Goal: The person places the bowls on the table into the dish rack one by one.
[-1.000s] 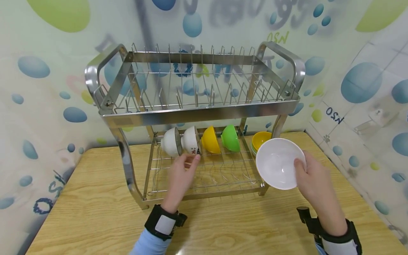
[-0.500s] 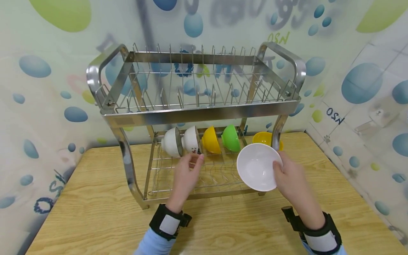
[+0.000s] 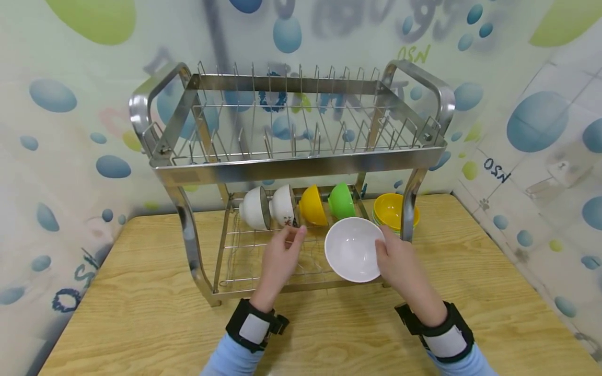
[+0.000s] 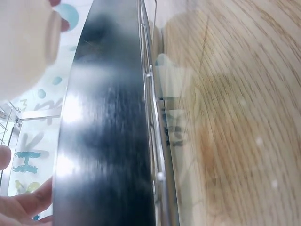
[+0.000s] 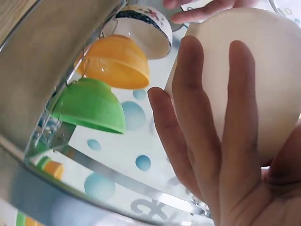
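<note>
My right hand [image 3: 405, 263] grips a white bowl [image 3: 352, 249] by its right edge, thumb at the rim and fingers spread over the outside, as the right wrist view shows. The bowl's hollow faces me, in front of the rack's lower tier. To its left, my left hand [image 3: 280, 257] hovers with fingers loosely bent and holding nothing, just in front of a white bowl with a flower pattern [image 3: 283, 206]. That bowl stands on its side on the lower tier, between a white bowl with a dark rim [image 3: 254, 209] and a yellow bowl [image 3: 312, 205]. A green bowl [image 3: 341, 201] ends the row.
The two-tier metal dish rack [image 3: 301, 166] stands on a wooden table [image 3: 141, 271] against a patterned wall. Its upper tier has upright wires above the hands. Behind the right front leg sits a stack of bowls topped by a yellow bowl [image 3: 389, 210].
My right hand has carried the white bowl leftward, from beside the stacked bowls to before the lower tier. My left hand has drawn slightly right and down from the flowered bowl.
</note>
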`<move>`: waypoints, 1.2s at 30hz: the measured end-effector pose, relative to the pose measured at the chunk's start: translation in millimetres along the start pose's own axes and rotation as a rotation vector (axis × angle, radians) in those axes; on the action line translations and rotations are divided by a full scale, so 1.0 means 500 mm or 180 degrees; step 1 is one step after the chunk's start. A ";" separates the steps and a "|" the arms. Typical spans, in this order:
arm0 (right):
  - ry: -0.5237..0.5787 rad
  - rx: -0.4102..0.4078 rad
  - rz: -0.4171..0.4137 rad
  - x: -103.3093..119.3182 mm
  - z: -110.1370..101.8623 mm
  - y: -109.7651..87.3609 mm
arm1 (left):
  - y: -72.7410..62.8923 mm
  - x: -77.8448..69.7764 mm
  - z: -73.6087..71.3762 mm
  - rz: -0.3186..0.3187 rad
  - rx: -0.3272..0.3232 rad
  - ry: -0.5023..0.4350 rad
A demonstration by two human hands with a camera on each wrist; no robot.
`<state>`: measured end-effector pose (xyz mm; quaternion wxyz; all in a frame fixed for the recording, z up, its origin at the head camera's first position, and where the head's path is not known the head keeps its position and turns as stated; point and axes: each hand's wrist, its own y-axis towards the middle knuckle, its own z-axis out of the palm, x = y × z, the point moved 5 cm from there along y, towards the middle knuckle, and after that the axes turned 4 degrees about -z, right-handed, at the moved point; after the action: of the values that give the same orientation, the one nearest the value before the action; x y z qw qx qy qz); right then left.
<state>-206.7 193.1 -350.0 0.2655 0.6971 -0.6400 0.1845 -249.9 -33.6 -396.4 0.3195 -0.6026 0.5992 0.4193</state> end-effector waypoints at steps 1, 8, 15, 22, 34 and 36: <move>0.0011 0.0029 -0.0006 0.001 0.007 0.004 | 0.000 0.000 0.001 -0.0011 0.0016 -0.0010; 0.0180 0.0174 0.0013 0.008 0.045 0.027 | -0.002 0.005 0.007 -0.0149 0.0241 -0.0395; 0.0157 0.0307 0.0098 0.017 0.071 0.043 | -0.003 0.010 0.014 -0.0276 0.0403 -0.0676; 0.0199 0.0296 0.0020 0.032 0.088 0.051 | -0.002 0.013 0.016 -0.0405 0.0604 -0.0858; 0.0306 0.0363 -0.0010 0.052 0.103 0.053 | -0.008 0.015 0.022 -0.0602 0.1135 -0.1300; 0.0354 0.0400 0.0011 0.053 0.107 0.052 | -0.010 0.015 0.022 -0.0652 0.1212 -0.1372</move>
<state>-233.8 138.7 -372.8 0.2560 0.7000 -0.6125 0.2632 -246.6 -26.6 -408.4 0.5870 -0.4863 0.5215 0.3833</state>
